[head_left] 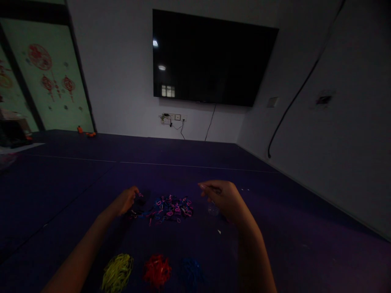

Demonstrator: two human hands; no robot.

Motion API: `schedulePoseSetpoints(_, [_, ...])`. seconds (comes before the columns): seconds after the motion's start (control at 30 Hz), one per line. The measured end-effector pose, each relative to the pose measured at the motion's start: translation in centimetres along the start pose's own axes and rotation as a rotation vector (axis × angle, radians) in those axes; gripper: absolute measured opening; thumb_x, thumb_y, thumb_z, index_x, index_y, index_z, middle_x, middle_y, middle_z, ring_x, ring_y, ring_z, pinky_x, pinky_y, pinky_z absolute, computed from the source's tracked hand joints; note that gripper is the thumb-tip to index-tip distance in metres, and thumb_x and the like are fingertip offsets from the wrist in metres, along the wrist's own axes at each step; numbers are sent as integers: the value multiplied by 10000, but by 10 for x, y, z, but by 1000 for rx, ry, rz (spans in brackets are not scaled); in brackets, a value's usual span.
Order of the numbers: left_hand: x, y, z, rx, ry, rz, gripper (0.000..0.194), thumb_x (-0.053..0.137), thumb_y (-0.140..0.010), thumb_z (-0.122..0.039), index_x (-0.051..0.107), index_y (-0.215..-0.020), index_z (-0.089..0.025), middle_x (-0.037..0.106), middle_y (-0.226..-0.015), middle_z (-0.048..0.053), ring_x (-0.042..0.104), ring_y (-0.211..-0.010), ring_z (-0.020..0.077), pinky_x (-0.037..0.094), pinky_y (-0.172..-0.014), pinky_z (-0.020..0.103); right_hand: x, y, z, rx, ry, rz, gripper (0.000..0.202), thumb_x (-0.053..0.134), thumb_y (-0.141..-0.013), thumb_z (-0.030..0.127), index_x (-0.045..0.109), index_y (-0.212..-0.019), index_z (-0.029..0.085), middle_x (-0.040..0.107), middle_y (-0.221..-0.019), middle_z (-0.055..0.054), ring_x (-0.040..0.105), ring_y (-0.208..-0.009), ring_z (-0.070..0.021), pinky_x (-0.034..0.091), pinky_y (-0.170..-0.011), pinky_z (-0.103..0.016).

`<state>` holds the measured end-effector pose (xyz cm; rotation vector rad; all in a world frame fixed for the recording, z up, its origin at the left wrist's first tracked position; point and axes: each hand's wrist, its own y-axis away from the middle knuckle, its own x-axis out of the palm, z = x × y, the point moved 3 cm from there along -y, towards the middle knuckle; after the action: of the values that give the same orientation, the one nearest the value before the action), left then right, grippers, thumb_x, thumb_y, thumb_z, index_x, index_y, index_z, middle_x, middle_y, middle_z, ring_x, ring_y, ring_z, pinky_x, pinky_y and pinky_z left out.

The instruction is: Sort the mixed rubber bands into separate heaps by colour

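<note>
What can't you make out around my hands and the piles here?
All in the head view:
- Whether your left hand grips the small pink loop at its fingertips: too small and dark.
- What, if anything, your right hand pinches: too small and dim.
- The clear thing's full shape: partly behind your right hand.
- The mixed pile's count: loops overlap.
- The yellow pile's near end: cut off by the bottom edge.

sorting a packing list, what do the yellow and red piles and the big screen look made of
Yellow pile: probably thin plastic or rubber strands, slightly shiny, judging by the pale highlights.
Red pile: likely similar, glossy, with bright glints on tangled strands.
Screen: glass or plastic, smooth and dark, reflecting lights and a window.
</note>
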<state>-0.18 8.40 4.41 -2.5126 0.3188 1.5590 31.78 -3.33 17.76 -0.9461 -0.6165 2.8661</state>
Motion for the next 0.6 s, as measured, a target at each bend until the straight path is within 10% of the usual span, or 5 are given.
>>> schedulePoseSetpoints(0.3, [-17, 33, -91, 248, 435, -37, 117, 403, -790, -192, 452, -895, -204, 542, -680, -32, 554, -642, 133, 415, -598, 232, 28, -4, -5, -72, 104, 254, 250, 533, -812, 265, 714, -967, 188, 723, -804, -45, 630, -640, -157, 444, -572, -245])
schedulePoseSetpoints(0.6, [60, 94, -190, 560, 164, 323, 326, 409, -685, 38, 580, -836, -195, 623, -888, 9, 575, -803, 124, 417, -696, 202, 11, -1, -6, -86, 184, 228, 251, 515, -835, 276, 717, -962, 200, 700, -704, -33, 613, -617, -149, 411, -532, -232])
